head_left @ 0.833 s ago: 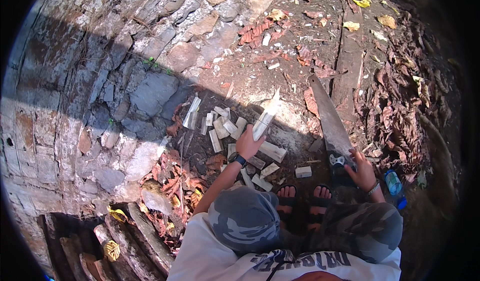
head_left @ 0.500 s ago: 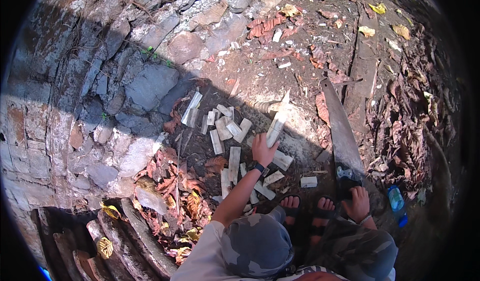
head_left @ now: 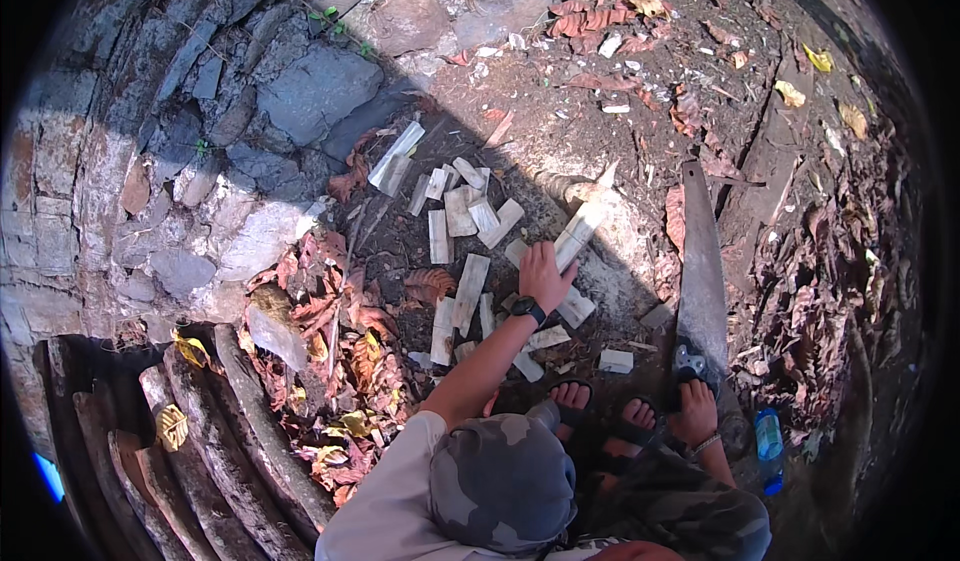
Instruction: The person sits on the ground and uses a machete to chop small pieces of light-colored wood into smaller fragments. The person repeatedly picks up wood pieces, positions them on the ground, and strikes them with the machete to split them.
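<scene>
A single wide fisheye view looks almost straight down from well above a crouching person, whose camouflage cap (head_left: 503, 481) fills the lower middle. It faces the bare brown earth ground (head_left: 560, 111), with a curved grey stone wall (head_left: 150, 161) bending along the left rim (straight edges bow toward the dark circular border). The scattered pale split wood pieces (head_left: 465, 211) sit near centre, fairly far below. No second view shares the scene.

pale wood pieces (head_left: 470, 291), camouflage cap (head_left: 500, 481)
</scene>
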Demonstrator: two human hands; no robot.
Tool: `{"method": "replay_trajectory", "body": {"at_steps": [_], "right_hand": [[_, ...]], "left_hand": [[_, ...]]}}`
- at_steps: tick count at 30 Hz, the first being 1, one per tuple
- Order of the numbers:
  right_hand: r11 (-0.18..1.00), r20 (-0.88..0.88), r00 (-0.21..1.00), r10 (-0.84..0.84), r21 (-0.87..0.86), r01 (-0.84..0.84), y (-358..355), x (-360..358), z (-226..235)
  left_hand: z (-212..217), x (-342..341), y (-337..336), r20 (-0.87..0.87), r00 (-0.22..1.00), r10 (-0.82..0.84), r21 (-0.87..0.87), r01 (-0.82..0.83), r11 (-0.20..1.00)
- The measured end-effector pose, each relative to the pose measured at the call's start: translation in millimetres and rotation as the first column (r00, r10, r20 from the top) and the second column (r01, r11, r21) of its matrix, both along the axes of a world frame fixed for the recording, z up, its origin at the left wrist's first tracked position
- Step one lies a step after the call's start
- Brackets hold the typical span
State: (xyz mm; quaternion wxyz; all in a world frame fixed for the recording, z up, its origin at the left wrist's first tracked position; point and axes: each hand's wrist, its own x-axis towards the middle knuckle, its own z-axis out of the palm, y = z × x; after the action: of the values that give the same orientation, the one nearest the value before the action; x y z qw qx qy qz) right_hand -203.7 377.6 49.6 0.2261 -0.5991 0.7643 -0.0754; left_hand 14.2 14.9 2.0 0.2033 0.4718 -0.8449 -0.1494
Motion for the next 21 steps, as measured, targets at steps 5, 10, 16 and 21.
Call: {"method": "replay_trajectory", "body": {"at_steps": [5,10,16,21], "right_hand": [[0.999,0.047,0.999,-0.012,-0.045,0.014,2.9,-2.9,1.4],[0.995,0.075,0.997,-0.001,-0.096,0.008,3.1,-4.9,7.7],[0.977,0.122,0.989,-0.079,-0.189,0.101,10.4,-6.1,2.4],[0.828,0.554,0.76,-0.339,-0.209,0.521,2.8,10.6,38.1]], "left_hand": [[-4.2,7.7,2.4,-0.116,0.993,0.01,-0.026,-0.013,1.0],[2.2,3.4,1.2,0.046,0.992,-0.114,-0.013,0.114,0.993],[1.6,3.6,0.2,0.049,0.995,-0.086,0.04,0.084,0.996],[7.0,3.1,0.5,0.095,0.993,-0.069,0.091,0.06,0.994]]}}
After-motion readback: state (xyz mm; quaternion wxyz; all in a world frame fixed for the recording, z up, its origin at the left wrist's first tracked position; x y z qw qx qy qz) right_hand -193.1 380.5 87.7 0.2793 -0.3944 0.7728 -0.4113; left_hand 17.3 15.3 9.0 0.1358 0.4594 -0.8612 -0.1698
